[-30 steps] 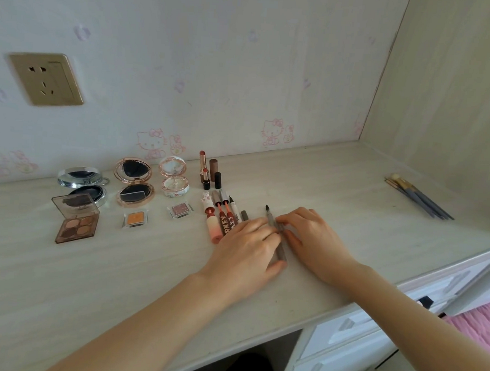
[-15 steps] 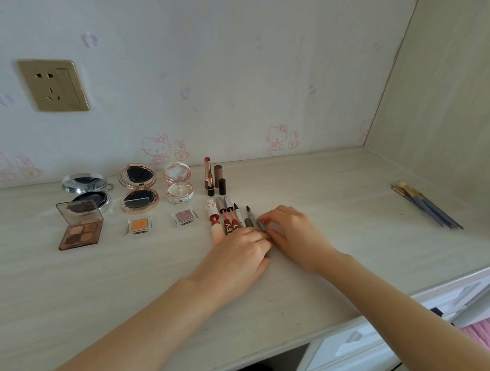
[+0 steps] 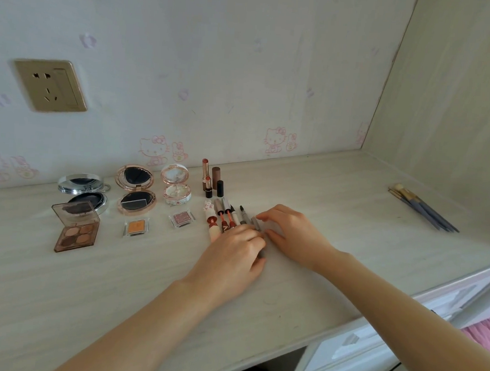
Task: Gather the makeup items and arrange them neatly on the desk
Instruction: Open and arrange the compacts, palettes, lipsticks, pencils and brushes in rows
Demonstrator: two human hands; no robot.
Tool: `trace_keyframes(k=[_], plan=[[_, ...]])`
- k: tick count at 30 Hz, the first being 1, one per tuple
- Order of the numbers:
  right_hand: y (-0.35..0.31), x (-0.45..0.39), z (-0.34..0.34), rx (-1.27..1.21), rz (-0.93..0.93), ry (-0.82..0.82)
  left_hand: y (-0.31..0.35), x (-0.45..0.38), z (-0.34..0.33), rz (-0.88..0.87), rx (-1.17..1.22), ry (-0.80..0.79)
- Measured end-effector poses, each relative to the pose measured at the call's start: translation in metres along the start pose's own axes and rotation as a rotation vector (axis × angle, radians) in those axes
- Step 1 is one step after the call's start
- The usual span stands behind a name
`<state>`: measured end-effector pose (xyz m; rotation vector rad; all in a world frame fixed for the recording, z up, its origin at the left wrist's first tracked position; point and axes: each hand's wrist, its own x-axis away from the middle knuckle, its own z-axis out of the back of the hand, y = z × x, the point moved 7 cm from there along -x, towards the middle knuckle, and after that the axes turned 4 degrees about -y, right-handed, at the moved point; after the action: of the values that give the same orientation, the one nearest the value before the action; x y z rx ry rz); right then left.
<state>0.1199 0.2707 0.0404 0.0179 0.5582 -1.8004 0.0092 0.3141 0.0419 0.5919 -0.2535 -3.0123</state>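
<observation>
We see both hands on the desk point(image 3: 336, 219). Our left hand point(image 3: 233, 256) and right hand point(image 3: 289, 234) pinch a gray pen point(image 3: 256, 224) with bent fingers, just right of the row of pens point(image 3: 230, 217).

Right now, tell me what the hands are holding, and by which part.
Both hands are on one grey pencil lying on the desk, fingertips at its sides. It is not lifted.

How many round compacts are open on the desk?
3, in a row by the wall: silver compact at left, rose-gold compact in the middle, floral compact at right. None appear hidden.
</observation>
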Motion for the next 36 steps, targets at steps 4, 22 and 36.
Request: trace_keyframes(k=[4, 22, 36], plan=[[0.01, 0.01, 0.009, 0.011, -0.035, 0.012, 0.004, -0.002, 0.002, -0.006, -0.007, 0.013], [0.12, 0.09, 0.089, 0.222, -0.388, 0.054, 0.085, -0.11, -0.053, 0.063, 0.214, -0.178], [0.237, 0.124, 0.165, 0.277, -0.686, 0.208, 0.137, -0.229, -0.123, 0.12, 0.346, -0.22]])
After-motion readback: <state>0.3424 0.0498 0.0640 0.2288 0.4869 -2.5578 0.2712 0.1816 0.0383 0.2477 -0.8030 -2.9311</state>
